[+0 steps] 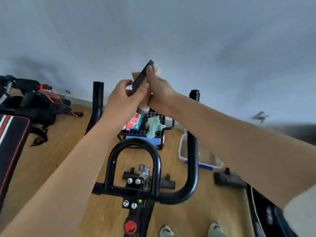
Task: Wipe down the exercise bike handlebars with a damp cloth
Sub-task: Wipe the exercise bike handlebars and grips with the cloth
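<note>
Handlebars (192,168) of glossy black tube, low in the near centre: straight cross-piece, closed round-topped loop in the middle, long horn curving up on the right, matching upright on the left. Bolted to the stem by a black plate with shiny round bolt heads; red knob (130,227) lower on the stem. Above and beyond the bars, held up against the pale grey wall: flat black strip (142,77), dotted with white, pinched between both hands. Left hand (125,96) curled, thumb and fingers closed on the strip's lower part. Right hand (159,89) pressed along its right edge, fingers closed at the top end. Farther off on the wooden floor, black perforated rack (153,115); crumpled pale green cloth (153,126) draped over its edge, beside a red-and-teal packet (135,121). Clear plastic tub (205,159) on the right.
</note>
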